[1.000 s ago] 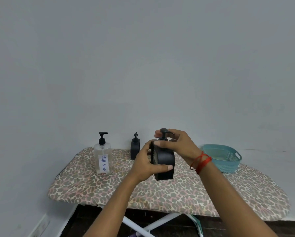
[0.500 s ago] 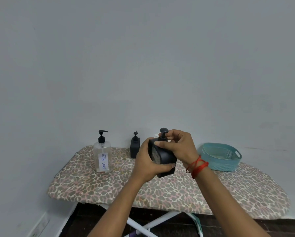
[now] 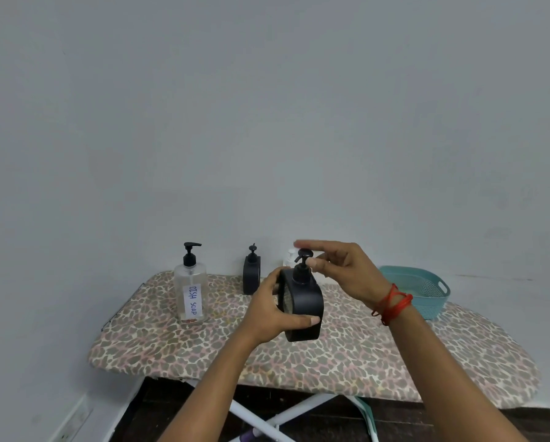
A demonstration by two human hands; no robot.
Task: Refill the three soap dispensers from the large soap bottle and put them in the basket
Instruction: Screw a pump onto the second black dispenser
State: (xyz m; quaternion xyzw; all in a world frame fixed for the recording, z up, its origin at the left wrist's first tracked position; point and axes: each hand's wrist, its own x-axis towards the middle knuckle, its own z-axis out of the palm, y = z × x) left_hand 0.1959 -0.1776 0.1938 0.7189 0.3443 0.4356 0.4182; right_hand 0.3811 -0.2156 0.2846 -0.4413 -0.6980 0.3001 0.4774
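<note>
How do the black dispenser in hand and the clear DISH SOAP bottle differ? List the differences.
The black dispenser is opaque; the clear bottle is see-through with a white label. The black dispenser is squat and gripped by the left hand; the clear bottle is tall and stands on the ironing board. Both have black pumps.
</note>
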